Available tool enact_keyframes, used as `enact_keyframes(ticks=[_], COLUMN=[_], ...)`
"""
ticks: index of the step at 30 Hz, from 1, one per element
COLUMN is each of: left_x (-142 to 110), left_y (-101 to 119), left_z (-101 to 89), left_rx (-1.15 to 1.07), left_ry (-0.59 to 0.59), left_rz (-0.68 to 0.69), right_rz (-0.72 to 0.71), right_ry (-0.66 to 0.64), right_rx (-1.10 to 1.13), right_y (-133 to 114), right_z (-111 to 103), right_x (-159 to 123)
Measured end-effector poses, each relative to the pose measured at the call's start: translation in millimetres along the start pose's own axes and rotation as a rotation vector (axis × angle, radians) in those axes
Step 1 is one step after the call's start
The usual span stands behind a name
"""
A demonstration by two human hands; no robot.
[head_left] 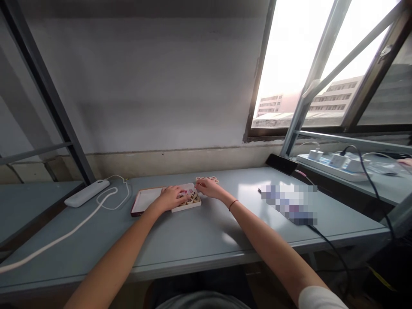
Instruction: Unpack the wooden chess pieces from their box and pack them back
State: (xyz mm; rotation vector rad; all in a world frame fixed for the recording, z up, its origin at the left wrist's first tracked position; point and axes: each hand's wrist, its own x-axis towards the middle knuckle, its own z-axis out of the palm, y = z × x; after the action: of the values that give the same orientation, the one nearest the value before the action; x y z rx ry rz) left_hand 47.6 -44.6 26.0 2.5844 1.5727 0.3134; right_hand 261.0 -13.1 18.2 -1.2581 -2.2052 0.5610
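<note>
A shallow white box (186, 207) with round Chinese chess pieces (195, 198) in it stands on the desk in front of me. My left hand (173, 198) lies over its left side, fingers stretched out across the pieces. At the box's far right corner is my right hand (207, 188), its fingers pinched together. Whatever is between those fingertips is hidden. Just behind that hand, more round pieces with red marks (206, 178) sit in a row, partly covered by it. The box lid (146, 201), white inside with a dark red edge, lies to the left, touching or very near my left hand.
On the left of the desk (180, 244) lie a white elongated device (86, 193) and a thick white cable (64, 234). To the right are a blurred-out flat object (289, 204) with a black cable, a dark phone-like slab (281, 164) and a power strip (334, 167).
</note>
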Motion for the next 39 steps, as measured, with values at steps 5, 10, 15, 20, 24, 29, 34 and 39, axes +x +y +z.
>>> enact_keyframes(ticks=[5,10,15,20,24,29,34,39], left_x=[0,-2,-4,-3,-3,-2,-1,-5], left_y=[5,13,13,4,-1,0,3,9], left_z=[-7.3,-15.2,-18.1,-19.8,-20.7,-15.2,-10.6,-17.3], left_rx=[0.101,0.061,-0.015,0.102,0.158,0.091,0.114,0.044], left_ry=[-0.054,-0.085,-0.102,-0.062,-0.121,-0.093,-0.039,-0.063], left_rz=[-0.028,-0.061,-0.068,-0.108,-0.109,-0.096,-0.097,-0.069], right_rz=[-0.009,0.065,0.075,0.082,0.08,0.053,0.036,0.042], right_ry=[-0.081,-0.126,-0.151,-0.148,-0.15,-0.142,-0.145,-0.147], right_rx=[0.046,0.102,0.175,0.178,0.195,0.154,0.111,0.107], right_y=[-1,0,-1,-2,-1,0,-3,-8], right_z=[4,5,6,5,4,5,3,1], right_x=[2,3,3,2,1,1,0,-2])
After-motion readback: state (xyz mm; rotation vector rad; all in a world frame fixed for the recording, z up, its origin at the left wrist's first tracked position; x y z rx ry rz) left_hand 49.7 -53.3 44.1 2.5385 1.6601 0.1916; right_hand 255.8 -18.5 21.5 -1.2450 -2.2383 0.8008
